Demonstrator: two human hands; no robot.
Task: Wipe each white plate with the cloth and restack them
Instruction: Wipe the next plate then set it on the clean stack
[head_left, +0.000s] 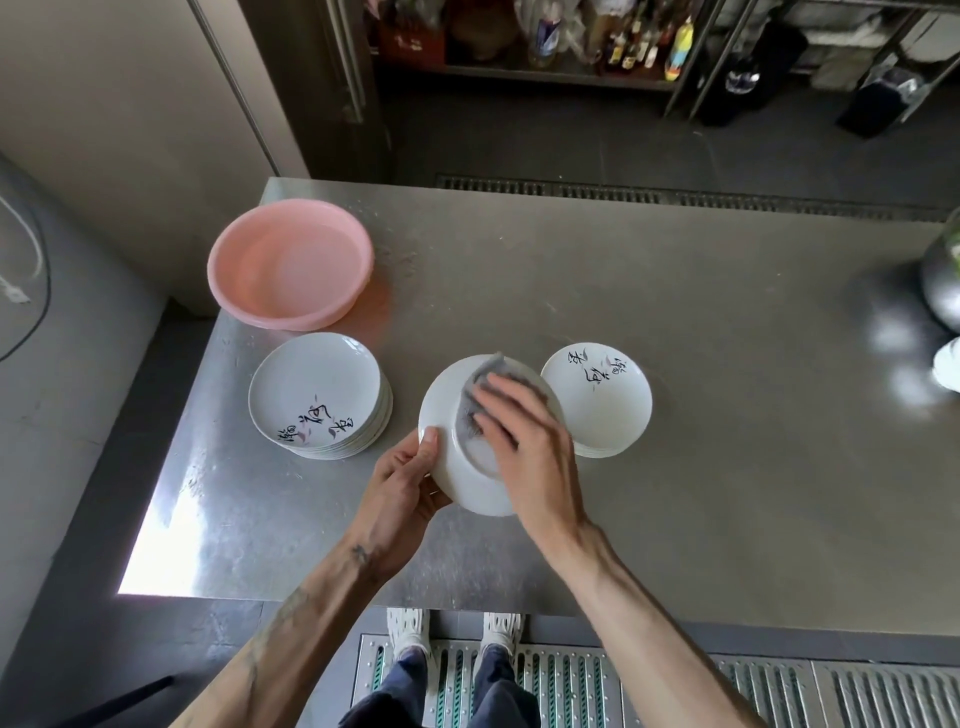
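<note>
White plate (444, 410) being wiped, middle of frame.
Left hand (402, 478) pinches its rim; right hand (524, 441) presses grey cloth (488, 371) with flat fingers; small stack (597, 400) just right.

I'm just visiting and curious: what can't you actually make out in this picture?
Head view only.
Held plate: its front faces away; cloth and right hand cover part of its underside.
Right stack: plate count hidden behind the right hand.
Shiny vessel: cut off by the right edge.
Shelf bottles: labels too small, blurred.
</note>
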